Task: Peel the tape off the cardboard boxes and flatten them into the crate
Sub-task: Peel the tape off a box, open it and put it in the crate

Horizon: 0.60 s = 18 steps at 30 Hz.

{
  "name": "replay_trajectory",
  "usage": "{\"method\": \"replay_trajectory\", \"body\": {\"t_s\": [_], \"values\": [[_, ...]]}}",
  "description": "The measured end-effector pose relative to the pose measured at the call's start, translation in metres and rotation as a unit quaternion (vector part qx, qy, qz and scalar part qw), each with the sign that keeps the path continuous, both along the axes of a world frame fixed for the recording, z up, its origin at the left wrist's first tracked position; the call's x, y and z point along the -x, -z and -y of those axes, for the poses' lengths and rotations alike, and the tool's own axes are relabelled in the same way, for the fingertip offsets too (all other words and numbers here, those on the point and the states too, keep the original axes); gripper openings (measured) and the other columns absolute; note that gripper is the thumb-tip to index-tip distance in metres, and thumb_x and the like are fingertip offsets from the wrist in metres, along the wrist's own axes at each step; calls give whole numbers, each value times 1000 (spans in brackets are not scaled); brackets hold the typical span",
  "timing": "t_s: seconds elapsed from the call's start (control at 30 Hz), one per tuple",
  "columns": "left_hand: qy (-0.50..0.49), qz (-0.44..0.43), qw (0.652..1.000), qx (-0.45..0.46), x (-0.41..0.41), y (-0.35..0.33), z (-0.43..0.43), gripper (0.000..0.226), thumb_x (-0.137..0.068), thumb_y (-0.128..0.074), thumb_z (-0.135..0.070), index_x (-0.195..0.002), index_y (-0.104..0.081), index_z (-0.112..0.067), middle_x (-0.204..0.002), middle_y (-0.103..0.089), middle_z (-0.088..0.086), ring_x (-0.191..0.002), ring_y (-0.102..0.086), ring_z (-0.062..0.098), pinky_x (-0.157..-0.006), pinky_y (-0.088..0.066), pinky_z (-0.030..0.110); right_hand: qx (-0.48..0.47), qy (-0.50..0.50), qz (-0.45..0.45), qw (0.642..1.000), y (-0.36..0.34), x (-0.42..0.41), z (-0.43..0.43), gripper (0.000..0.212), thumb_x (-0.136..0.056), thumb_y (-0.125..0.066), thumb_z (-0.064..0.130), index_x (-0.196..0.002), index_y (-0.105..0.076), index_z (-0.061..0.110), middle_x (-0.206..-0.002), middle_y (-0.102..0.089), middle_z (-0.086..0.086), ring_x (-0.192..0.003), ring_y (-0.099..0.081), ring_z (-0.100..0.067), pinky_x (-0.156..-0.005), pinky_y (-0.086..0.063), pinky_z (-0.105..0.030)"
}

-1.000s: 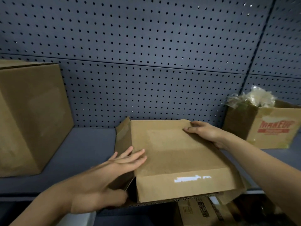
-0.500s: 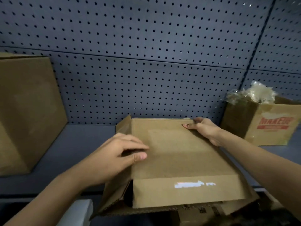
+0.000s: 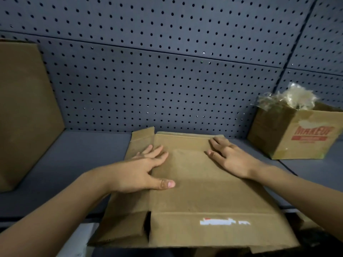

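Note:
A brown cardboard box lies flattened on the grey shelf, its near end hanging over the shelf's front edge. My left hand presses flat on its left side with fingers spread and straight. My right hand presses palm-down on its far right part, fingers straight. A white label strip shows on the near flap. No crate is clearly visible; only dark shapes sit below the shelf edge.
A tall closed cardboard box stands at the left. At the back right an open box marked MAKEUP holds crumpled clear tape. A grey pegboard wall backs the shelf.
The box has gone from half-collapsed to flat. My left hand moved from gripping its left edge to pressing flat on top; my right hand slid onto the far panel.

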State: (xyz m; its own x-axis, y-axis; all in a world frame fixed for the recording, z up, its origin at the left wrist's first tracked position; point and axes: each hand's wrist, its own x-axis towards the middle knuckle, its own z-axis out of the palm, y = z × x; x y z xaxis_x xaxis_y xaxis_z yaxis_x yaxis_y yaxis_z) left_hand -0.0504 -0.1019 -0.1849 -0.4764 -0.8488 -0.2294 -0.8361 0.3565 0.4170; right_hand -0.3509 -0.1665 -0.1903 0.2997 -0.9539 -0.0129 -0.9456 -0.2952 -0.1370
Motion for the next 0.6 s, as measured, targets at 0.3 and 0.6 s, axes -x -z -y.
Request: {"method": "replay_trajectory", "body": {"t_s": [0.3, 0.6], "values": [[21, 58, 998, 6, 6, 13, 7, 95, -75, -31, -86, -153, 7, -47, -152, 26, -27, -137, 31, 0, -106, 18, 25, -17, 14, 13, 1000, 23, 7, 3, 69, -103, -27, 58, -160, -15, 22, -168, -5, 4, -154, -2, -12, -110, 2, -18], [-37, 16, 999, 32, 13, 17, 10, 58, -99, -38, -57, -152, -16, -48, -161, 4, -24, -150, 13, 8, -122, 10, 47, 34, 108, 69, 991, 21, 5, -16, 50, -104, -34, 52, -139, -52, 21, -149, -41, -8, -141, -34, -34, -114, -30, -40]]}}
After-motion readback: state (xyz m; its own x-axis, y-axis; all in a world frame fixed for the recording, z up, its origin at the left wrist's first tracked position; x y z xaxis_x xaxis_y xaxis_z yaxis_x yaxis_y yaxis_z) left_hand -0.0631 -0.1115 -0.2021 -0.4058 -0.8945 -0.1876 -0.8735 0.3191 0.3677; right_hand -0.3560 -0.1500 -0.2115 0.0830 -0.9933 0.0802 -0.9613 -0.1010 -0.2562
